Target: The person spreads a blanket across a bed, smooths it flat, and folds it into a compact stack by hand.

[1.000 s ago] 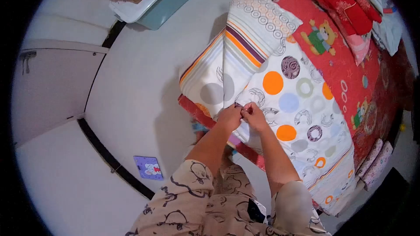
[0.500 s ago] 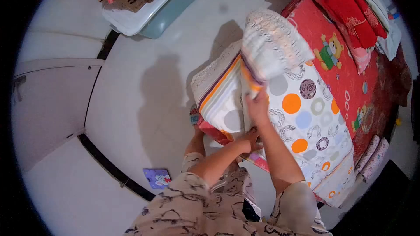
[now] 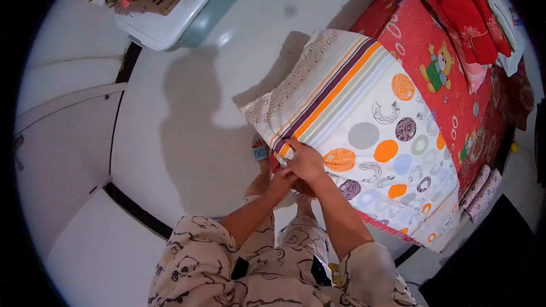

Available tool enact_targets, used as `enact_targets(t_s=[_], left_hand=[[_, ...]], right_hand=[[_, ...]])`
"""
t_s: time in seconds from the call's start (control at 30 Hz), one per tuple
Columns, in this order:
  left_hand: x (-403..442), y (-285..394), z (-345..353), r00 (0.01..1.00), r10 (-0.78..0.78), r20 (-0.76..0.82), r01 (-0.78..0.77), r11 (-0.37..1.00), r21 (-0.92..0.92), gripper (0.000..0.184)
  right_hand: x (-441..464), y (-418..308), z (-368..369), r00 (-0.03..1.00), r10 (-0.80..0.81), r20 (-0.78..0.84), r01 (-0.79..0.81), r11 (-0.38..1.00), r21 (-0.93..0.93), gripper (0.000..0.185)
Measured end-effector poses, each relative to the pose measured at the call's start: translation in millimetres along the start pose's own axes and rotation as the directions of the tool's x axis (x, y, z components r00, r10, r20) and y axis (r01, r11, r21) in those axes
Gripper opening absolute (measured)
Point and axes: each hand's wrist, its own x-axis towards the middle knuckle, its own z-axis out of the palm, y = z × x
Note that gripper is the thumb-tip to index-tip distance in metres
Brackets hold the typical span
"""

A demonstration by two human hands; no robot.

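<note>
A white blanket (image 3: 364,135) with orange, grey and purple circles and a striped, patterned end lies over the red mattress (image 3: 406,31) with teddy bear prints. Its far striped end lies spread out, with one corner sticking out at the left. My right hand (image 3: 305,162) is closed on the blanket's near edge, by the purple and orange stripes. Just below and touching it, my left hand (image 3: 284,181) is closed at the same edge. Its fingers are partly covered by my right hand.
Folded red cloths and pillows (image 3: 475,28) are piled at the mattress's far right. Two rolled floral bundles (image 3: 482,192) lie by its right end. A lidded plastic bin (image 3: 199,20) with bags on top stands at the upper left. A door (image 3: 68,142) is at left.
The blanket's raised, folded-back end has come down and now lies spread out. My right hand has moved left and down, close beside my left hand, which has shifted left.
</note>
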Motion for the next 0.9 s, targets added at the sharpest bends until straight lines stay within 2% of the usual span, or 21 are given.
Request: enact_targets(t_s=[0.03,0.07,0.1,0.13,0.2,0.27,0.33,0.37,0.4,0.43,0.47,0.53,0.57,0.6,0.67,0.7,0.77,0.8,0.83,0.87,0.9], left_hand=[[3.5,7.1,-13.1,1.0,0.004,-0.008,-0.004,1.0,0.006,0.041],[5.6,18.7,-25.5,0.995,-0.018,-0.097,0.005,0.991,-0.134,0.041],[7.9,32.6,-33.0,0.982,-0.052,-0.18,0.002,0.963,-0.27,0.042],[13.0,42.6,-34.2,0.981,-0.05,-0.187,0.0,0.966,-0.26,0.042],[23.2,67.3,-24.1,0.872,-0.087,-0.482,-0.149,0.891,-0.43,0.042],[45.5,73.3,-38.9,0.895,-0.073,-0.44,-0.128,0.903,-0.411,0.04],[49.1,103.3,-24.9,0.774,-0.159,-0.613,0.089,0.986,-0.143,0.037],[47.1,113.0,-17.9,0.781,-0.169,-0.601,0.107,0.985,-0.138,0.037],[43.6,120.9,-12.4,0.852,-0.035,-0.522,-0.114,0.961,-0.252,0.036],[41.4,125.5,-12.0,0.881,0.121,-0.458,-0.316,0.87,-0.378,0.036],[40.4,126.6,-19.8,0.887,0.113,-0.448,-0.301,0.878,-0.373,0.036],[39.8,126.9,-44.0,0.855,0.074,-0.513,-0.367,0.786,-0.497,0.036],[43.9,113.8,-56.7,0.887,0.207,-0.413,-0.411,0.761,-0.502,0.035],[50.9,105.6,-66.4,0.89,0.206,-0.406,-0.405,0.766,-0.499,0.035],[57.0,97.4,-75.2,0.913,0.022,-0.407,-0.189,0.908,-0.374,0.036],[60.0,98.0,-75.0,0.914,0.015,-0.406,-0.182,0.909,-0.375,0.036],[65.4,105.8,-77.2,0.831,-0.256,-0.494,0.111,0.946,-0.303,0.035],[71.1,100.6,-92.0,0.827,-0.256,-0.501,0.112,0.948,-0.298,0.035],[79.9,93.6,-109.1,0.903,-0.188,-0.386,0.025,0.921,-0.39,0.037],[86.2,87.7,-119.7,0.958,-0.101,-0.267,-0.044,0.872,-0.488,0.039],[81.4,95.4,-111.4,0.959,-0.104,-0.262,-0.038,0.873,-0.487,0.039]], right_hand=[[-4.6,4.1,2.2,0.993,-0.069,-0.099,0.077,0.993,0.086,0.045],[-9.8,6.2,4.4,0.971,-0.128,-0.201,0.162,0.973,0.167,0.044],[-16.9,3.1,0.7,0.97,-0.135,-0.202,0.171,0.969,0.177,0.044],[-25.6,1.7,-3.8,0.975,-0.088,-0.205,0.145,0.948,0.282,0.043],[-38.7,1.2,2.4,0.978,-0.027,-0.206,0.108,0.913,0.393,0.042],[-52.4,7.3,19.6,0.901,-0.091,-0.424,0.174,0.971,0.164,0.041],[-59.7,11.3,30.1,0.907,-0.07,-0.415,0.119,0.989,0.092,0.038],[-63.6,13.3,33.2,0.908,-0.002,-0.419,0.075,0.985,0.158,0.035],[-66.8,7.6,28.3,0.906,0.067,-0.419,0.033,0.973,0.228,0.032],[-68.2,5.2,20.2,0.846,0.008,-0.534,0.148,0.957,0.25,0.027],[-66.8,4.2,11.5,0.842,0.026,-0.539,0.135,0.957,0.258,0.027],[-63.2,7.7,-2.7,0.765,-0.033,-0.643,0.185,0.968,0.17,0.024],[-59.6,12.1,-10.3,0.742,-0.029,-0.669,0.169,0.975,0.145,0.025],[-57.7,19.9,-13.0,0.738,-0.021,-0.674,0.164,0.975,0.15,0.025],[-58.3,36.5,-9.2,0.796,0.188,-0.576,-0.077,0.974,0.212,0.028],[-62.4,43.3,-6.9,0.816,0.148,-0.558,-0.058,0.983,0.175,0.035],[-78.2,51.3,-3.2,0.798,0.104,-0.594,-0.029,0.991,0.134,0.041],[-85.1,53.3,-1.3,0.773,0.049,-0.633,0.008,0.996,0.087,0.047],[-92.5,57.2,1.9,0.772,0.051,-0.633,0.011,0.996,0.093,0.047],[-101.5,63.4,6.0,0.687,0.285,-0.669,-0.128,0.953,0.275,0.052],[-109.6,70.6,8.2,0.56,0.507,-0.655,-0.245,0.857,0.454,0.058]])
